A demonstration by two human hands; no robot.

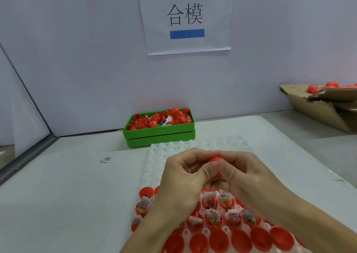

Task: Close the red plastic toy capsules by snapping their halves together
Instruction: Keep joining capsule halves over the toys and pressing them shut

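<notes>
- Head view, looking down at a white counter (58,204): two bare hands meet above a translucent white tray (154,167) of cup-shaped pockets.
- Left hand (181,177) and right hand (245,175) curl their fingers round one red capsule (216,159) between them, thumbs side by side on its near face. Each grip is closed on the capsule; only a small patch of red shows between the fingers, so the seam cannot be seen.
- Near rows of the tray hold open red halves (220,240); some are empty, others carry small clear toy packets (212,217) with printed labels.
- Far behind the tray sits a green crate (160,135) heaped with loose red halves. At the far right, a cardboard box (318,109) holds rounded red capsules.
- A small printed packet (105,159) lies alone on the counter to the left.
- Handling judgement: the capsule looks like thin, smooth, hollow plastic, so probably very light, slightly springy and a little slippery. It would likely be best held at the two domed ends, pressing straight along its axis so the rims meet squarely; squeezing near the rim could bend a half out of round and stop the snap.
</notes>
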